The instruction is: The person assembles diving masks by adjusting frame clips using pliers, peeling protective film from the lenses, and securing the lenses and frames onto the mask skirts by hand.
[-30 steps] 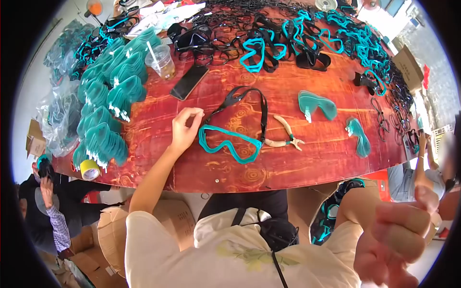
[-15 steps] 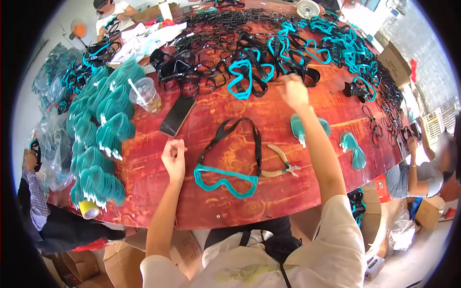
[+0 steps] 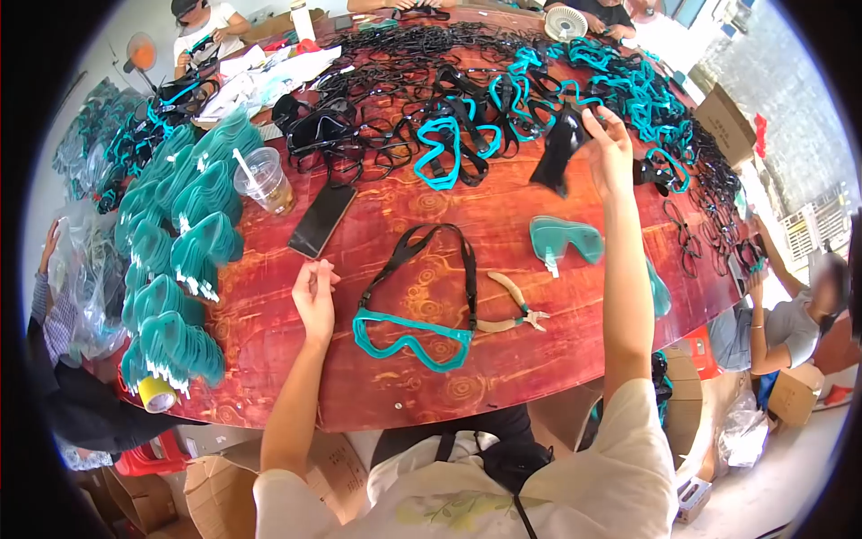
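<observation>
Raised over the table, my right hand point(image 3: 611, 148) pinches a black goggle body point(image 3: 560, 151) that hangs at its left. My left hand point(image 3: 314, 292) hovers near the table with bent fingers, holding nothing, just below a black phone point(image 3: 321, 220). A turquoise goggle frame with a black strap point(image 3: 413, 340) lies between my arms. Pliers with pale handles point(image 3: 507, 292) rest beside it. Green lenses point(image 3: 566, 241) lie left of my right forearm, and more lenses point(image 3: 660, 289) are partly hidden behind it.
Stacks of green lenses point(image 3: 184, 346), yellow tape point(image 3: 157, 394) and a plastic cup point(image 3: 263, 182) stand at the left. Black straps and turquoise frames point(image 3: 642, 99) heap across the back. A small fan point(image 3: 566, 23) stands behind. Other people sit around the table.
My right hand has moved right from the pile and now holds a black goggle body lifted up. My left hand has shifted only slightly. The view has turned a little.
</observation>
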### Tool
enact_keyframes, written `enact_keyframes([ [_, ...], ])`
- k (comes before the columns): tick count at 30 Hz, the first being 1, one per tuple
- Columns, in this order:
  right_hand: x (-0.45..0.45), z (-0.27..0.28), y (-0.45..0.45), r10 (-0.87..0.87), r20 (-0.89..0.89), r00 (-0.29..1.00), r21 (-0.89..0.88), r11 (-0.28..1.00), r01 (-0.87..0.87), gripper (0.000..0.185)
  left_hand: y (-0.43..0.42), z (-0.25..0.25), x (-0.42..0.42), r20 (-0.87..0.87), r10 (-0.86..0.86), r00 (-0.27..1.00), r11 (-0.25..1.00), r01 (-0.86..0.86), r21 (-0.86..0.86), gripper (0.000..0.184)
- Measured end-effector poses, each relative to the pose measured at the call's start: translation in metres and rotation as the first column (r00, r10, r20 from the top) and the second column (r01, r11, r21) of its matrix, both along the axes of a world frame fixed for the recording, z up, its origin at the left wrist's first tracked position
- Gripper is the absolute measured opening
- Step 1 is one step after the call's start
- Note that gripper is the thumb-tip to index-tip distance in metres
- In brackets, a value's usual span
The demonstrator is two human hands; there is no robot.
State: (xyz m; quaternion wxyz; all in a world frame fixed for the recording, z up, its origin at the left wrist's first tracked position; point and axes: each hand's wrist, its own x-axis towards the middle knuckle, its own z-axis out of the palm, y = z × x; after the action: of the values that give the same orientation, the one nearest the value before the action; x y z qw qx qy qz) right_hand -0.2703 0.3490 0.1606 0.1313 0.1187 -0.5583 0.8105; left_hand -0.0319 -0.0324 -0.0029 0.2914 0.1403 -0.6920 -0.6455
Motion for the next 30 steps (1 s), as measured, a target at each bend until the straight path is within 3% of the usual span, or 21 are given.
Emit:
enact_keyframes([
  [2,0.038,0.026,-0.008,0.227,0.095,0.969,-0.176,0.962,-0.208,0.039,0.007,0.011,-0.004,-0.072,-0.057,0.996,0.996,0.052,-0.073,0.013],
  [4,0.068,0.03,-0.017,0.344,0.161,0.925,-0.122,0.937,-0.327,0.029,0.012,0.037,-0.004,-0.126,-0.12,0.985,0.982,0.099,-0.159,0.011],
  [5,0.082,0.028,-0.026,0.454,0.196,0.869,-0.189,0.887,-0.421,0.022,0.022,0.056,-0.005,-0.167,-0.16,0.973,0.974,0.129,-0.186,0.017],
  [7,0.121,0.025,-0.057,0.441,0.321,0.838,-0.131,0.897,-0.422,0.029,0.067,0.129,0.002,-0.262,-0.202,0.944,0.961,0.14,-0.238,0.037],
  [9,0.154,0.018,-0.08,0.512,0.43,0.744,-0.1,0.846,-0.524,0.035,0.105,0.162,0.007,-0.374,-0.296,0.879,0.954,0.255,-0.155,0.048],
  [10,0.175,0.017,-0.093,0.561,0.468,0.683,-0.12,0.806,-0.58,0.038,0.111,0.159,0.006,-0.385,-0.361,0.849,0.932,0.331,-0.146,0.044],
  [11,0.195,0.013,-0.111,0.508,0.439,0.741,-0.164,0.856,-0.49,0.043,0.117,0.157,0.005,-0.394,-0.424,0.816,0.904,0.405,-0.135,0.04],
  [12,0.191,-0.017,-0.105,0.705,0.426,0.567,-0.341,0.705,-0.621,0.05,0.118,0.143,0.003,-0.336,-0.48,0.811,0.877,0.431,-0.212,0.031],
  [13,0.203,-0.023,-0.108,0.724,0.332,0.605,-0.301,0.689,-0.66,0.051,0.126,0.136,0.007,-0.326,-0.374,0.868,0.901,0.424,0.096,0.013],
  [14,0.22,-0.034,-0.11,0.735,0.247,0.632,-0.269,0.678,-0.684,0.052,0.123,0.126,0.005,-0.3,-0.277,0.913,0.931,0.333,0.152,0.01],
  [15,0.219,-0.081,-0.101,0.683,0.226,0.695,-0.252,0.73,-0.635,0.053,0.12,0.116,0.002,-0.269,-0.179,0.946,0.949,0.238,0.207,0.011],
  [16,0.235,-0.058,-0.096,0.664,0.243,0.707,0.094,0.71,-0.698,0.049,0.116,0.11,0.001,-0.34,-0.05,0.939,0.99,0.091,0.105,0.013],
  [18,0.247,-0.049,-0.097,0.702,0.268,0.659,0.218,0.622,-0.752,0.041,0.107,0.109,0.004,-0.335,0.022,0.942,0.995,0.01,0.095,0.015],
  [19,0.243,-0.047,-0.096,0.773,0.241,0.586,0.234,0.54,-0.808,0.032,0.107,0.11,0.006,-0.328,0.051,0.943,0.996,-0.025,0.082,0.016],
  [20,0.239,-0.042,-0.096,0.799,0.173,0.576,0.358,0.494,-0.793,0.025,0.104,0.109,0.006,-0.336,0.054,0.94,0.997,-0.031,0.076,0.016],
  [23,0.239,-0.025,-0.102,0.748,0.209,0.63,0.435,0.506,-0.745,0.023,0.096,0.104,0.003,-0.399,0.097,0.912,0.994,-0.072,0.079,0.016],
  [26,0.246,-0.01,-0.115,0.686,0.169,0.708,0.451,0.585,-0.674,0.022,0.093,0.111,0.001,-0.453,0.25,0.856,0.954,-0.297,-0.034,0.014],
  [28,0.23,-0.016,-0.115,0.628,0.175,0.758,0.52,0.595,-0.613,0.021,0.093,0.112,0.0,-0.41,0.168,0.897,0.973,-0.218,-0.079,0.017],
  [29,0.221,-0.014,-0.11,0.612,0.179,0.771,0.429,0.656,-0.621,0.015,0.092,0.116,0.003,-0.383,0.011,0.924,0.995,0.03,0.1,0.013],
  [30,0.204,-0.017,-0.102,0.525,0.125,0.842,0.452,0.725,-0.52,0.016,0.088,0.119,0.009,-0.378,-0.115,0.918,0.974,0.178,0.137,0.023],
])
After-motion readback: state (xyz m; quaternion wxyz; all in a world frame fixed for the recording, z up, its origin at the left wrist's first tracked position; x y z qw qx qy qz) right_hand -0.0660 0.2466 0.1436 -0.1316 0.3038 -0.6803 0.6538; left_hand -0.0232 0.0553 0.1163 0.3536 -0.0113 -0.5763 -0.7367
